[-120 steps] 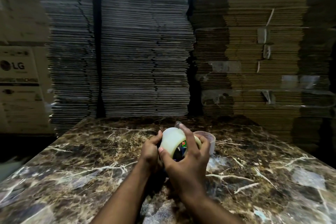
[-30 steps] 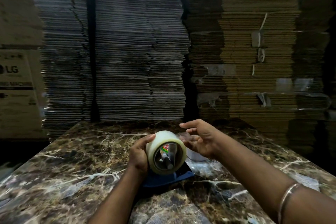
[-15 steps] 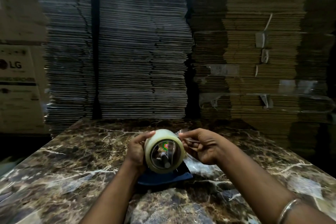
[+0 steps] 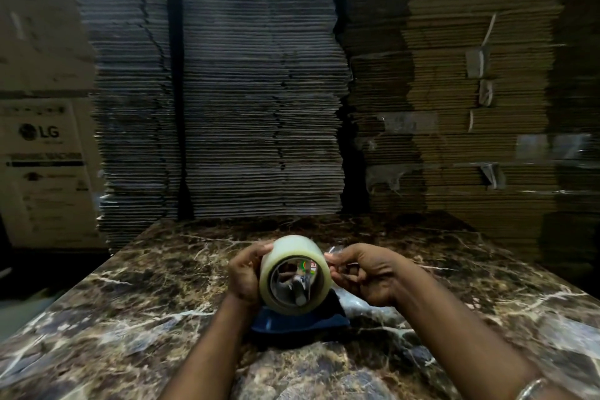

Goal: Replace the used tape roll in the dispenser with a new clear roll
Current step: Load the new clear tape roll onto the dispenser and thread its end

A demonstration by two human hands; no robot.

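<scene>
1. Head view. Clear tape roll (image 4: 293,274) sits upright on the dark blue dispenser (image 4: 300,321), open core facing the camera, a spindle visible inside the core.
2. Dispenser rests on the marble bench (image 4: 130,318), about midway between the left and right edges, nearer the front edge than the back.
3. Left hand (image 4: 244,273) cups the left side of the roll, fingers curled over its top, thumb at the near rim; it grips the roll.
4. Right hand (image 4: 365,273) sits just right of the roll, fingertips pressed together at the roll's upper right rim, pinching what looks like the loose tape end; the strip itself is too faint to confirm.
5. A metal bangle (image 4: 532,390) shows on the right wrist at the lower right corner of the frame.
6. Beyond the bench's back edge: tall stacks of flattened cardboard (image 4: 259,91), and a printed carton (image 4: 42,172) past the back left corner.
</scene>
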